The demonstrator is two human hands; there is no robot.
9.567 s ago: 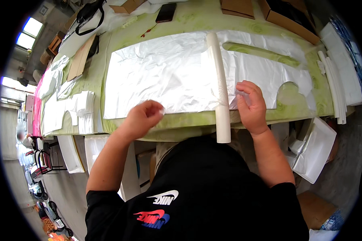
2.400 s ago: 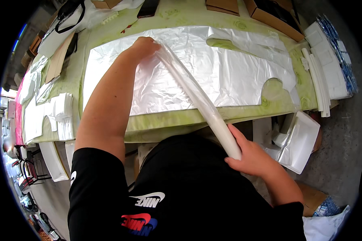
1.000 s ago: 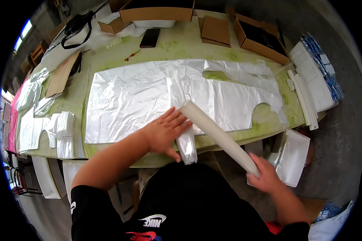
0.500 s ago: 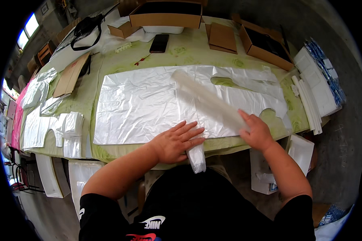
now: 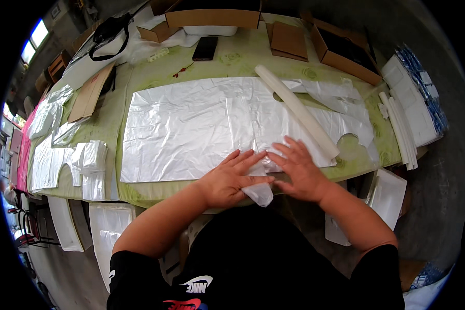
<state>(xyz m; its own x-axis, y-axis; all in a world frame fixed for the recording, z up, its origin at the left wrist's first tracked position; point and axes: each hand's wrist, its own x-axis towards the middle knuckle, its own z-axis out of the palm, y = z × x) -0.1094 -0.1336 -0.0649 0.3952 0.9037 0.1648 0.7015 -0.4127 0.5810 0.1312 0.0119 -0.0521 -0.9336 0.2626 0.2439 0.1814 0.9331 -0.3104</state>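
Observation:
A shiny white plastic sheet with curved cut-outs, apron-like in shape (image 5: 175, 132), lies spread across the table in front of me. My left hand (image 5: 227, 178) rests flat near its front edge, fingers stretched out. Below that hand's thumb a loose, crumpled end of thin white plastic (image 5: 261, 194) hangs over the edge. My right hand (image 5: 300, 173) is just beside it, fingers spread, holding nothing. A pale, straight tube or roll (image 5: 297, 111) lies slantwise over the sheet's right part, beyond the right hand and apart from it.
Folded white plastic pieces (image 5: 49, 168) lie at the left. A phone (image 5: 205, 48) and open cardboard boxes (image 5: 214, 19) are at the back. More pale rolls (image 5: 399, 132) lie at the right edge, beside white trays. White bins (image 5: 387, 196) stand below the table.
My right hand has let go of the pale tube, which now lies farther right on the sheet. That hand has come left beside my left hand. The hanging plastic end is now shorter and crumpled.

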